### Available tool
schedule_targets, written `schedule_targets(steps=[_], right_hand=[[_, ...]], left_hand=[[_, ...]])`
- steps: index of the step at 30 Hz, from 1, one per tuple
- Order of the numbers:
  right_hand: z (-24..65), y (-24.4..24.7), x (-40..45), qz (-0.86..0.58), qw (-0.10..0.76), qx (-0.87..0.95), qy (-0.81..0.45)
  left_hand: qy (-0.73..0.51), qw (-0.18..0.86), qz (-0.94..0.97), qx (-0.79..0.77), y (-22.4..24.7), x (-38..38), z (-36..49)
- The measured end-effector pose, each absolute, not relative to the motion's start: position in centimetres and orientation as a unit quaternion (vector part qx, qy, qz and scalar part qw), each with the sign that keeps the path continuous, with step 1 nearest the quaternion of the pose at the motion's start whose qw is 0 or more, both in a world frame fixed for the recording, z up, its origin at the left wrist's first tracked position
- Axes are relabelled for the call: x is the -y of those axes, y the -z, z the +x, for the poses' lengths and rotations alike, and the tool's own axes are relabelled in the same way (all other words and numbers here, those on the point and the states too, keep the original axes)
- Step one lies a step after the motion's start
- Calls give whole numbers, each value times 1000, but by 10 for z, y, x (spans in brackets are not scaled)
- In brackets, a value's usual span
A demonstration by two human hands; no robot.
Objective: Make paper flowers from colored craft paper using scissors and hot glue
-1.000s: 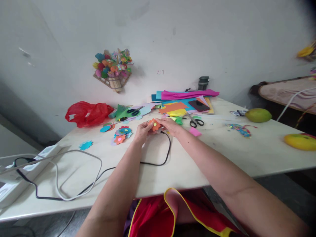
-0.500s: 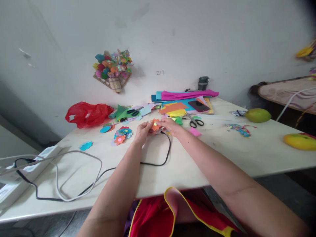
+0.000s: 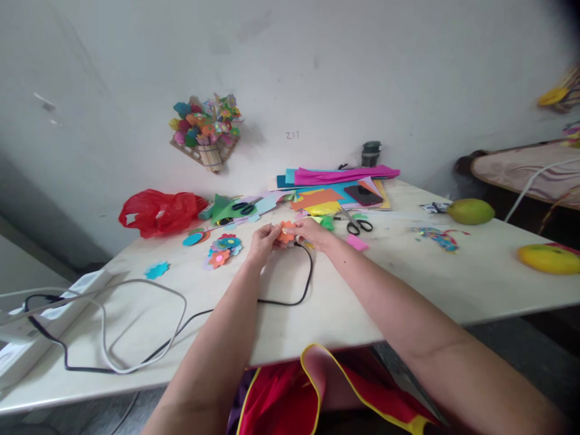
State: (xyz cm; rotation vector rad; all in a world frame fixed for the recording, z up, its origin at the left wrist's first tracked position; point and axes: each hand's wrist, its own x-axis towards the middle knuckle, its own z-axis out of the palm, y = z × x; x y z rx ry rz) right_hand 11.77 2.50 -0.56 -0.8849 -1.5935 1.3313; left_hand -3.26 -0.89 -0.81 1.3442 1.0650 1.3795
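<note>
Between my two hands, just above the table, is an orange paper flower (image 3: 286, 233). My left hand (image 3: 263, 243) is closed on its left edge. From the other side my right hand (image 3: 312, 232) pinches it, with the thumb lying over the flower's middle. A black cable (image 3: 310, 272) ends in a plug just below the flower. To the left lies a pile of paper flowers (image 3: 223, 251) in several colours. Black-handled scissors (image 3: 357, 224) rest open to the right of my right hand, near a pink paper piece (image 3: 357, 243).
Coloured sheets (image 3: 319, 198) and a phone (image 3: 363, 195) lie at the back. A red plastic bag (image 3: 158, 212), a blue paper flower (image 3: 157, 270) and a power strip (image 3: 77, 296) with looped cables are on the left. A green mango (image 3: 471, 211) and a yellow mango (image 3: 548, 259) are right.
My right thumb has moved over the middle of the orange flower, covering the yellow centre seen before. Both hands stay in the same place, and the view shifts slightly.
</note>
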Motion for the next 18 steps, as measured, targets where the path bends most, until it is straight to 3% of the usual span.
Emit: schedule_targets(steps=[18], right_hand=[[117, 5, -26, -372, 444, 669, -465]], left_hand=[[-557, 454, 549, -427, 8, 9, -32]])
